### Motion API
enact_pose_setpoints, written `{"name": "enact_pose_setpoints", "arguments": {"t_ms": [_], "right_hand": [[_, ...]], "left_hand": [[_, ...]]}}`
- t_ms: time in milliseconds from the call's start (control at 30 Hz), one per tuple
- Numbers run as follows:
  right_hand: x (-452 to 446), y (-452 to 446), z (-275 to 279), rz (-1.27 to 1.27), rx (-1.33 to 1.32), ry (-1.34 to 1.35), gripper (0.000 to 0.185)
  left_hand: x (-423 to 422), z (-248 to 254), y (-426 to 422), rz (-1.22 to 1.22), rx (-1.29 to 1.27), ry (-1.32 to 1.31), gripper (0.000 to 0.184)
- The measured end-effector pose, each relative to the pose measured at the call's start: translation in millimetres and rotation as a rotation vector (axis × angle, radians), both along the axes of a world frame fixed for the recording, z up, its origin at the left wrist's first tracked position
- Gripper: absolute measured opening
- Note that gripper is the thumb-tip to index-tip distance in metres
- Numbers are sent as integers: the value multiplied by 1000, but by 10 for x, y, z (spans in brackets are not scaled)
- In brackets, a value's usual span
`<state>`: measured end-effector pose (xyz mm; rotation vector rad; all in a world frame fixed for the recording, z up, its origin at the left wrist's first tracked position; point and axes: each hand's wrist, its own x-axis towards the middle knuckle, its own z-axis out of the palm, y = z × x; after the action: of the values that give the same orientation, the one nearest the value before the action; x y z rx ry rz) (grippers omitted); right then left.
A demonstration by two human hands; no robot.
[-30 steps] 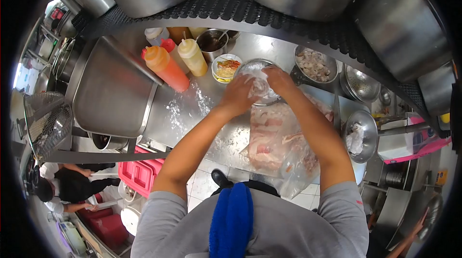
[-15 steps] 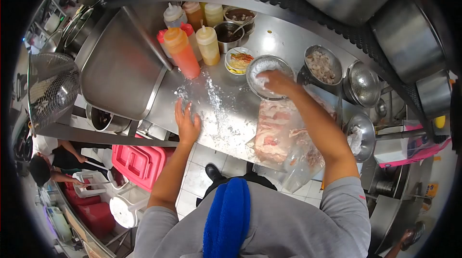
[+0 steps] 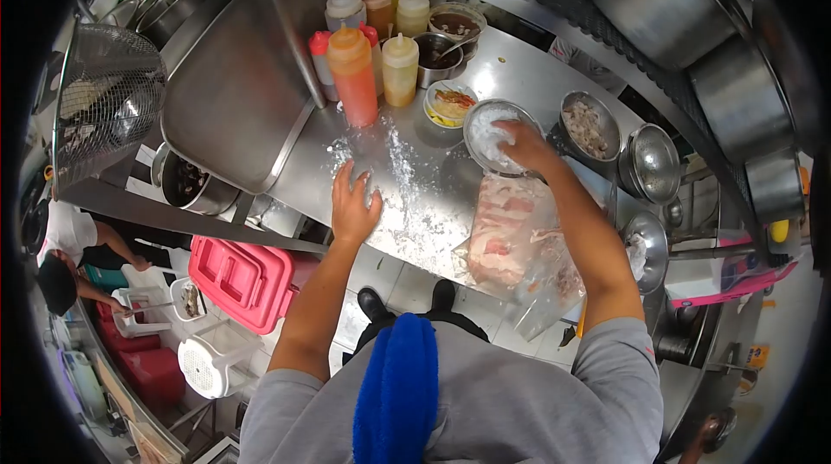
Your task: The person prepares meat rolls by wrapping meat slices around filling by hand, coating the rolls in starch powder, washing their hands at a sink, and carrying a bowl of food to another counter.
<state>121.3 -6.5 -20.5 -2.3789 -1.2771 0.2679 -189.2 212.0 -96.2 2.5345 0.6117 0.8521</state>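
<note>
My left hand (image 3: 356,204) is open, fingers spread, over the near part of the steel counter (image 3: 415,243), where white powder is scattered. Farther right, a metal bowl (image 3: 475,154) holds white powder (image 3: 486,137). My right hand (image 3: 525,147) reaches into this bowl, its fingers curled at the powder; the fingertips are partly hidden. Just below the bowl lies a slab of pale pink raw meat (image 3: 498,226), partly covered by a clear plastic bag (image 3: 541,299) under my right forearm.
Squeeze bottles (image 3: 353,79) and a sauce pot (image 3: 438,60) stand at the back. A small bowl of shredded food (image 3: 452,104) is beside the powder. Right are a bowl of raw pieces (image 3: 587,124) and strainers (image 3: 651,163). A rack edge (image 3: 554,9) hangs overhead. A person (image 3: 82,239) works at lower left.
The camera view has shifted, so the counter things appear farther right. My right hand stays in the powder bowl, and my left hand remains spread over the counter.
</note>
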Motion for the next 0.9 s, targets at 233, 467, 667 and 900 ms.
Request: {"name": "enact_pose_setpoints", "arguments": {"t_ms": [233, 467, 667, 900], "right_hand": [[-119, 95, -63, 81, -160, -28, 43], [143, -28, -72, -124, -122, -8, 49], [-291, 83, -82, -156, -219, -141, 47], [143, -9, -188, -184, -135, -24, 46]], "left_hand": [[4, -9, 0, 3, 14, 22, 35], [9, -24, 5, 10, 41, 22, 32], [11, -16, -6, 17, 31, 34, 30], [19, -55, 1, 15, 56, 30, 30]]}}
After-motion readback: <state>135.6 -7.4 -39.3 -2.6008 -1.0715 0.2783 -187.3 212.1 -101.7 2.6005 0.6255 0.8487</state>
